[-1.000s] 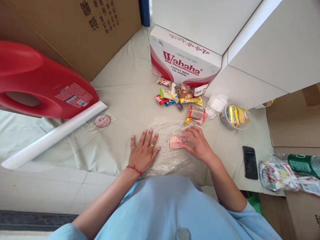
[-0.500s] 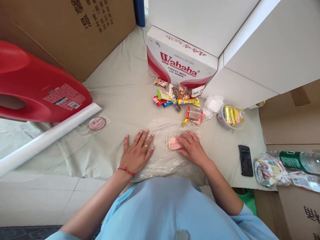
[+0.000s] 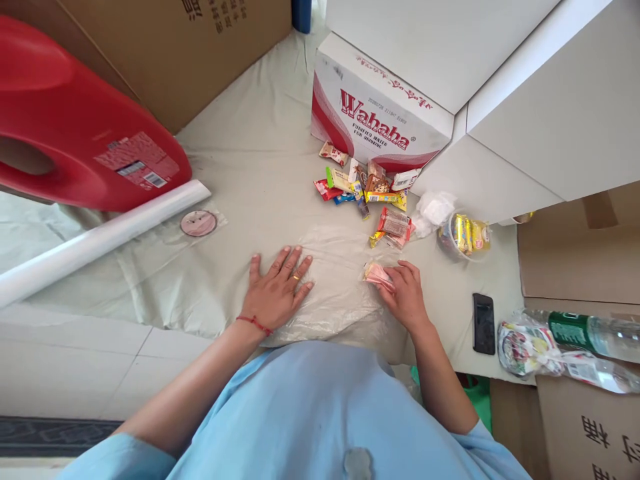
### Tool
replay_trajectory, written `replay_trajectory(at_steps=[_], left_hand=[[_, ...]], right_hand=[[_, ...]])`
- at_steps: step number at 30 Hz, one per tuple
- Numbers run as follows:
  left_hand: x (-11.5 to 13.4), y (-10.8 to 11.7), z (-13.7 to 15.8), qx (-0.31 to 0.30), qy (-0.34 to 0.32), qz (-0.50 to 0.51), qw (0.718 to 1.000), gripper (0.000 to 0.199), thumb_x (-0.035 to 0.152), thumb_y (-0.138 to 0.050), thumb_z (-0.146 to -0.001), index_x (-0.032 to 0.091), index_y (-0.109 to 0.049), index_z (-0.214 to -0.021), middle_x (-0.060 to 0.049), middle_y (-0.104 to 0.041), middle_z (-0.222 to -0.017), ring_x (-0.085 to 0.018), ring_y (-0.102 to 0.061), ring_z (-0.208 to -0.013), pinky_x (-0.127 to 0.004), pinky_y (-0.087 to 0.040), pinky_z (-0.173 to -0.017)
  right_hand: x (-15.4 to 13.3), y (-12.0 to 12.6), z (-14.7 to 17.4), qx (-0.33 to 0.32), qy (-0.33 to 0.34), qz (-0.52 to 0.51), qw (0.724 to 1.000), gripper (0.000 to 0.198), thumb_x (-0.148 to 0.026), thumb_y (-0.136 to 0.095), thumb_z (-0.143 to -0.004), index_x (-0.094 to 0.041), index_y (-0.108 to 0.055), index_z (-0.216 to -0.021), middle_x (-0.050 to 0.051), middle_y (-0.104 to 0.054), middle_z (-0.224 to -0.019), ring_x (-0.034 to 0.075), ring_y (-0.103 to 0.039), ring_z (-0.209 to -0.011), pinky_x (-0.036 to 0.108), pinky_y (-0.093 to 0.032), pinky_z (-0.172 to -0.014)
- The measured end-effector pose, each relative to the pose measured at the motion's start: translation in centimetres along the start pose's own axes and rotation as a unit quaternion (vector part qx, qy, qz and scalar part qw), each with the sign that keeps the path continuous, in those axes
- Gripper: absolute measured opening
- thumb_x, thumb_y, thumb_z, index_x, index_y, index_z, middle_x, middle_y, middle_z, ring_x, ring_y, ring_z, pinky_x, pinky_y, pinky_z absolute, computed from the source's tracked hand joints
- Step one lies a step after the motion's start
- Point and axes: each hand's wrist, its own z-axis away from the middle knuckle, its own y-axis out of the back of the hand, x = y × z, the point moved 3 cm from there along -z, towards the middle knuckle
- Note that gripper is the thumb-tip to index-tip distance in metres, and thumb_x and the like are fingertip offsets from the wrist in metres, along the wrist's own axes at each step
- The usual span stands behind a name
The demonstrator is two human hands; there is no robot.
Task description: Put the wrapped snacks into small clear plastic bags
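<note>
My left hand (image 3: 276, 285) lies flat with fingers spread on the clear plastic film (image 3: 330, 290) over the cloth-covered table. To its right, my right hand (image 3: 406, 293) grips a pink wrapped snack (image 3: 377, 273) between thumb and fingers, close to the table. Just beyond it lies a red-and-brown snack packet (image 3: 395, 223) with a small yellow piece beside it. A pile of wrapped snacks (image 3: 367, 185) rests farther back, against the Wahaha water carton (image 3: 380, 117).
A white roll (image 3: 105, 237), a red jug (image 3: 90, 127) and a round pink item (image 3: 199, 223) are on the left. Rightward are crumpled white plastic (image 3: 434, 210), a tub of yellow packets (image 3: 453, 250), a phone (image 3: 483, 323) and a plastic bottle (image 3: 595, 333).
My right hand has closed on the pink snack and shifted it right, away from my left hand. My left hand stays flat. The camera view has tilted slightly.
</note>
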Motion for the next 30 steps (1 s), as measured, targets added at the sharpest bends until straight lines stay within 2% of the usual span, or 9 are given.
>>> replay_trajectory(at_steps=[3,6,11,15,20,23,25,27,30], left_hand=[[0.0,0.0,0.0,-0.004,0.001,-0.005,1.000,0.059,0.048,-0.034,-0.108,0.032,-0.036,-0.164,-0.010,-0.031,-0.173,-0.033,-0.030,-0.161,-0.070,0.006,-0.127],[0.1,0.1,0.0,-0.001,0.003,-0.007,1.000,0.060,0.048,-0.034,-0.107,0.032,-0.035,-0.165,-0.010,-0.032,-0.173,-0.033,-0.030,-0.160,-0.070,0.005,-0.127],[0.2,0.2,0.0,0.000,0.012,-0.018,1.000,0.060,0.049,-0.031,-0.108,0.032,-0.034,-0.165,-0.009,-0.031,-0.173,-0.034,-0.031,-0.160,-0.072,0.005,-0.126],[0.2,0.2,0.0,-0.013,0.016,-0.032,0.999,0.062,0.053,-0.030,-0.107,0.034,-0.030,-0.166,-0.009,-0.030,-0.174,-0.034,-0.031,-0.160,-0.075,0.008,-0.124],[0.2,0.1,0.0,-0.027,0.022,-0.048,0.998,0.064,0.055,-0.030,-0.106,0.034,-0.028,-0.167,-0.010,-0.027,-0.175,-0.034,-0.028,-0.161,-0.076,0.008,-0.123],[0.2,0.0,-0.1,-0.033,0.022,-0.055,0.998,0.065,0.056,-0.030,-0.106,0.034,-0.028,-0.167,-0.011,-0.027,-0.175,-0.034,-0.028,-0.161,-0.076,0.005,-0.124],[0.1,0.0,-0.1,-0.034,0.021,-0.059,0.998,0.065,0.057,-0.030,-0.106,0.034,-0.029,-0.167,-0.011,-0.028,-0.175,-0.035,-0.029,-0.160,-0.076,0.003,-0.124],[0.1,0.0,-0.1,-0.030,0.020,-0.062,0.997,0.065,0.057,-0.030,-0.106,0.032,-0.031,-0.166,-0.011,-0.028,-0.174,-0.035,-0.029,-0.160,-0.076,0.001,-0.124],[0.1,-0.1,-0.1,-0.025,0.017,-0.064,0.998,0.066,0.057,-0.030,-0.106,0.029,-0.035,-0.165,-0.012,-0.029,-0.174,-0.035,-0.030,-0.160,-0.076,-0.001,-0.124]], right_hand=[[-0.6,1.1,-0.1,0.043,-0.020,-0.039,0.998,0.032,-0.036,-0.065,-0.097,-0.026,-0.069,-0.127,0.014,-0.068,-0.111,0.037,-0.051,-0.132,0.063,-0.048,-0.109],[-2.5,0.9,-0.6,0.032,-0.003,-0.070,0.997,0.031,-0.039,-0.064,-0.097,-0.029,-0.069,-0.126,0.012,-0.067,-0.113,0.037,-0.052,-0.133,0.062,-0.048,-0.111],[-5.3,-3.0,-0.9,-0.046,0.057,-0.073,0.995,0.035,-0.040,-0.065,-0.098,-0.025,-0.069,-0.129,0.013,-0.066,-0.121,0.035,-0.048,-0.138,0.060,-0.041,-0.120],[-4.9,-5.5,0.2,-0.074,0.050,-0.064,0.994,0.040,-0.040,-0.065,-0.099,-0.026,-0.067,-0.136,0.013,-0.064,-0.133,0.035,-0.046,-0.141,0.061,-0.039,-0.122],[-2.7,-4.3,0.8,-0.064,0.058,-0.100,0.991,0.040,-0.045,-0.065,-0.099,-0.026,-0.068,-0.134,0.014,-0.061,-0.139,0.033,-0.047,-0.141,0.057,-0.044,-0.119],[0.0,-2.2,-1.6,-0.028,0.029,-0.095,0.995,0.034,-0.036,-0.054,-0.104,-0.024,-0.069,-0.131,0.015,-0.060,-0.140,0.028,-0.057,-0.130,0.048,-0.051,-0.111],[1.8,-1.1,-4.4,-0.024,-0.006,-0.052,0.998,0.036,-0.028,-0.047,-0.104,-0.024,-0.068,-0.133,0.014,-0.060,-0.140,0.026,-0.061,-0.122,0.043,-0.054,-0.103],[2.9,-0.6,-7.5,-0.053,-0.017,0.012,0.998,0.042,-0.021,-0.043,-0.102,-0.025,-0.067,-0.137,0.013,-0.057,-0.144,0.028,-0.059,-0.123,0.043,-0.055,-0.097],[2.8,-0.9,-11.3,-0.128,0.031,0.098,0.986,0.048,-0.012,-0.042,-0.098,-0.023,-0.069,-0.136,0.014,-0.049,-0.156,0.034,-0.052,-0.130,0.048,-0.050,-0.101]])
